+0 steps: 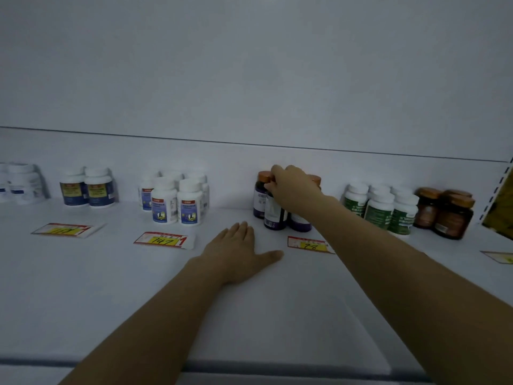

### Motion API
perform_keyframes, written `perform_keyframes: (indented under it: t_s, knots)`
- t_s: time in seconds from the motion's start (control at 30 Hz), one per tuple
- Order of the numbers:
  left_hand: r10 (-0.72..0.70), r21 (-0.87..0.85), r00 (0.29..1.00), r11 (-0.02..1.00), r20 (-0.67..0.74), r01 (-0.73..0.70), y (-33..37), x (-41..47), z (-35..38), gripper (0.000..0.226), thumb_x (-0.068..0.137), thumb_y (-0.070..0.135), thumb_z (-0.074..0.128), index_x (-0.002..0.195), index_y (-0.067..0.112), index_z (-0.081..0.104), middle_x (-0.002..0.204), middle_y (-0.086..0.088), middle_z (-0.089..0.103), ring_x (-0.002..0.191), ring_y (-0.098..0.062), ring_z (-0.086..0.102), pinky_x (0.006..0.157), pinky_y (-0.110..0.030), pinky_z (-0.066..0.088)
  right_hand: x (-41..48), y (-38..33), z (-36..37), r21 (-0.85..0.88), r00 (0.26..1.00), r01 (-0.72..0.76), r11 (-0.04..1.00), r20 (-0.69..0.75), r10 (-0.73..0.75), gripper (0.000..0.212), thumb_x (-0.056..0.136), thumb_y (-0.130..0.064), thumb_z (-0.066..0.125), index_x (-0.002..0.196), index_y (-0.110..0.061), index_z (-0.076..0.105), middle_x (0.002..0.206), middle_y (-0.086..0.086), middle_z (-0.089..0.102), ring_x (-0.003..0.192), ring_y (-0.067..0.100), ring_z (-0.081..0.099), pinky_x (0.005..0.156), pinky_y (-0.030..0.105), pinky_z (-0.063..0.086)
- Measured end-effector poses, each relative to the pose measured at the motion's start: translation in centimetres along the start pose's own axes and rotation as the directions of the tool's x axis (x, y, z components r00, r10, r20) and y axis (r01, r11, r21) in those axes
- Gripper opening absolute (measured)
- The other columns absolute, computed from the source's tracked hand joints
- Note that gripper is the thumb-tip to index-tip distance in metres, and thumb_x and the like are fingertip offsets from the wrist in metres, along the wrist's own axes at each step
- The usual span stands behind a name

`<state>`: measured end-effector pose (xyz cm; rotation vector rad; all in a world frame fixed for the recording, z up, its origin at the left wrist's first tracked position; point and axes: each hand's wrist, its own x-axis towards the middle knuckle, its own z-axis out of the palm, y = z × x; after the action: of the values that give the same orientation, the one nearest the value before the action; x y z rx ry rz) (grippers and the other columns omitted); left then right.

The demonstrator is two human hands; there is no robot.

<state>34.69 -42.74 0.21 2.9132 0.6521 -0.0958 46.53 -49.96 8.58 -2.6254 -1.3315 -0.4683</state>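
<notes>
Both bare forearms reach in over the front edge of the white shelf [111, 287], the left forearm [155, 315] from the lower left and the right forearm [402, 259] from the lower right. The left grip [238, 251] lies flat on the shelf about midway between front and back edge, fingers straight and together, thumb spread to the right, holding nothing. Further back, the right grip [291, 187] is curled down over the orange cap of a dark bottle [274, 213], fingers and thumb closed round its top. This bottle stands upright at the front of a small cluster near the back edge, right of the middle, with a second dark bottle [260, 195] just behind on its left and a third [301, 222] touching on its right. Whether its base rests on the shelf cannot be told. A red and yellow price tag [309, 244] lies flat just in front of the cluster. Along the back edge to the left stand white bottles with blue labels [177, 201], with a tag marked 147 [163, 240] before them. Toward the right end stand green-labelled bottles [383, 207] and brown jars [447, 212].
</notes>
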Motion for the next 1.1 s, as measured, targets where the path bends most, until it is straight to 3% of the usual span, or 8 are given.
perform_keyframes:
  t_s: [0.23, 0.37, 0.53, 0.63, 0.77, 0.9, 0.97, 1.1]
  knots:
    - [0.013, -0.009, 0.999, 1.0, -0.036, -0.013, -0.2, 0.0, 0.2, 0.099, 0.082, 0.078, 0.016, 0.151, 0.009, -0.003, 0.159, -0.006, -0.006, 0.147, -0.017, -0.003, 0.118, -0.034, 0.0, -0.1, -0.3, 1.6, 0.157, 0.989, -0.036, 0.987, -0.133, 0.058, 0.017, 0.096, -0.011, 0.045, 0.112, -0.004, 0.049, 0.093, 0.01, 0.044, 0.077, 0.021, 0.044, 0.061, 0.027, 0.032]
    - [-0.015, -0.219, 0.995, 0.976, -0.094, -0.006, 0.1, -0.4, -0.5, 0.096, 0.082, 0.076, 0.032, 0.15, 0.01, 0.012, 0.158, -0.007, 0.013, 0.144, -0.019, 0.018, 0.115, -0.033, 0.016, -0.4, -0.4, 0.6, 0.301, 0.987, -0.06, 0.952, -0.122, 0.1, 0.025, 0.097, -0.018, 0.047, 0.117, -0.007, 0.055, 0.109, 0.012, 0.056, 0.091, 0.023, 0.05, 0.071, 0.027, 0.039]
    - [-0.076, -0.744, 0.97, 0.656, -0.233, -0.127, -0.5, 0.2, -2.6, 0.096, 0.07, 0.044, 0.078, 0.147, 0.02, 0.025, 0.145, 0.0, 0.043, 0.125, -0.014, 0.048, 0.096, -0.025, 0.04, -1.2, -0.4, -2.8, 0.562, 0.963, 0.015, 0.827, -0.23, 0.138, 0.025, 0.092, -0.031, 0.058, 0.113, -0.018, 0.066, 0.111, 0.0, 0.065, 0.095, 0.01, 0.057, 0.073, 0.014, 0.044]
    - [-0.03, -0.817, 0.953, 0.523, -0.301, -0.241, -0.5, -0.1, -3.0, 0.062, 0.074, 0.03, 0.078, 0.129, 0.019, 0.051, 0.119, 0.002, 0.065, 0.094, -0.001, 0.062, 0.071, -0.009, 0.046, -1.9, -0.2, -3.5, 0.666, 0.966, 0.007, 0.746, -0.199, 0.168, 0.023, 0.089, -0.039, 0.061, 0.104, -0.024, 0.069, 0.095, -0.009, 0.065, 0.085, 0.003, 0.057, 0.06, 0.009, 0.039]
    - [0.028, -0.809, 0.95, 0.517, -0.311, -0.28, -0.5, -0.8, -3.1, 0.039, 0.076, 0.03, 0.076, 0.112, 0.02, 0.065, 0.092, 0.009, 0.07, 0.076, 0.007, 0.062, 0.059, 0.002, 0.043, -2.2, 0.5, -1.7, 0.837, 0.969, -0.04, 0.545, -0.1, 0.226, 0.023, 0.089, -0.046, 0.058, 0.089, -0.028, 0.072, 0.091, -0.008, 0.071, 0.089, 0.011, 0.065, 0.078, 0.028, 0.055]
    - [0.031, -0.824, 0.966, 0.516, -0.256, -0.235, -0.3, -0.8, -2.8, 0.04, 0.072, 0.035, 0.079, 0.107, 0.02, 0.067, 0.084, 0.006, 0.073, 0.076, -0.006, 0.069, 0.079, -0.018, 0.054, -2.4, 1.3, 0.8, 0.922, 0.96, -0.117, 0.368, 0.01, 0.281, 0.024, 0.093, -0.043, 0.053, 0.092, -0.026, 0.07, 0.101, 0.0, 0.07, 0.096, 0.019, 0.065, 0.092, 0.04, 0.052]
    - [0.041, -0.833, 0.971, 0.506, -0.235, -0.223, -0.3, -0.5, -2.7, 0.031, 0.07, 0.036, 0.08, 0.097, 0.025, 0.068, 0.085, 0.005, 0.074, 0.079, -0.012, 0.071, 0.088, -0.031, 0.055, -2.4, 1.6, 1.5, 0.919, 0.954, -0.15, 0.365, 0.038, 0.298, 0.026, 0.092, -0.043, 0.053, 0.095, -0.024, 0.07, 0.103, 0.003, 0.069, 0.096, 0.02, 0.065, 0.092, 0.04, 0.052]
    - [0.054, -0.84, 0.969, 0.488, -0.241, -0.236, -0.3, -0.5, -2.8, 0.022, 0.072, 0.036, 0.078, 0.088, 0.032, 0.064, 0.082, 0.009, 0.074, 0.08, -0.013, 0.071, 0.089, -0.032, 0.054, -2.3, 1.8, 1.6, 0.929, 0.955, -0.14, 0.343, 0.035, 0.296, 0.031, 0.093, -0.042, 0.053, 0.102, -0.017, 0.069, 0.102, 0.005, 0.069, 0.095, 0.02, 0.065, 0.085, 0.032, 0.053]
